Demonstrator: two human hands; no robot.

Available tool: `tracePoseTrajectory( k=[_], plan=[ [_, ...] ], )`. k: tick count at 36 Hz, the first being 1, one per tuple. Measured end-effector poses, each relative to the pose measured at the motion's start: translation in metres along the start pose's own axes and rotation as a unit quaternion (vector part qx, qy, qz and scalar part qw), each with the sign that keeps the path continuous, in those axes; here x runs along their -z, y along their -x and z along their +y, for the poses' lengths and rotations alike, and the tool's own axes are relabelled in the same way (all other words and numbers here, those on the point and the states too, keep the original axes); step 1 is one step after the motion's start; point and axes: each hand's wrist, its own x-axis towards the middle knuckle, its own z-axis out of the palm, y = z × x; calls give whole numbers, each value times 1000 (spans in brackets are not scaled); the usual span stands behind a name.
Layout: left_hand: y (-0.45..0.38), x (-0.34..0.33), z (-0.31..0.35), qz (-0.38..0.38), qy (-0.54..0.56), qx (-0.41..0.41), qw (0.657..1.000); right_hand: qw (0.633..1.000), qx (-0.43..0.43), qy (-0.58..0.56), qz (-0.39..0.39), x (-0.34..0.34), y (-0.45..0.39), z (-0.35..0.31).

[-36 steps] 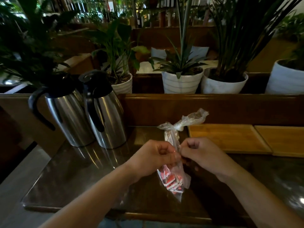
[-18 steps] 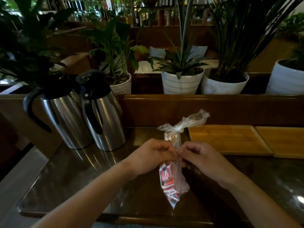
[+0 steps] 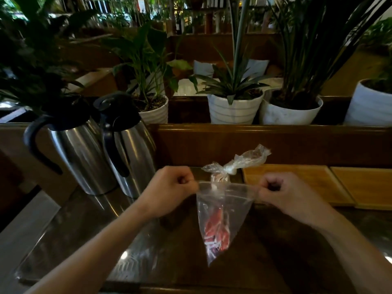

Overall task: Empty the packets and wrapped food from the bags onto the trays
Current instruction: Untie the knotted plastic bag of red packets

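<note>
Head: both hands, left hand [image 3: 167,189] & right hand [image 3: 284,194], pinch clear crinkly bag [image 3: 222,209] (red packets [image 3: 218,230])

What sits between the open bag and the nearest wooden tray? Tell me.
Nothing visible blocks that path. The open bag hangs between the left hand and right hand; the nearest tray lies just right of it. A second, knotted bag sits behind, at the tray's left edge.
</note>
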Motion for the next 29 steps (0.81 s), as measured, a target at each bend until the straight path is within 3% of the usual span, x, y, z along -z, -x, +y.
tracePoseTrajectory(
  k=[12,21,26,29],
  plan=[
    [-8,8,0,-29,-29,25,999,997,9,68,-19,12,-13,1],
    [-12,25,-3,109,47,32,992,997,20,-55,52,-16,-39,-11],
    [-14,39,-13,205,-49,33,977,994,45,-55,88,-41,-69,-28],
    [-16,41,-20,258,-170,34,951,991,41,-58,112,-58,-90,-33]
  ],
)
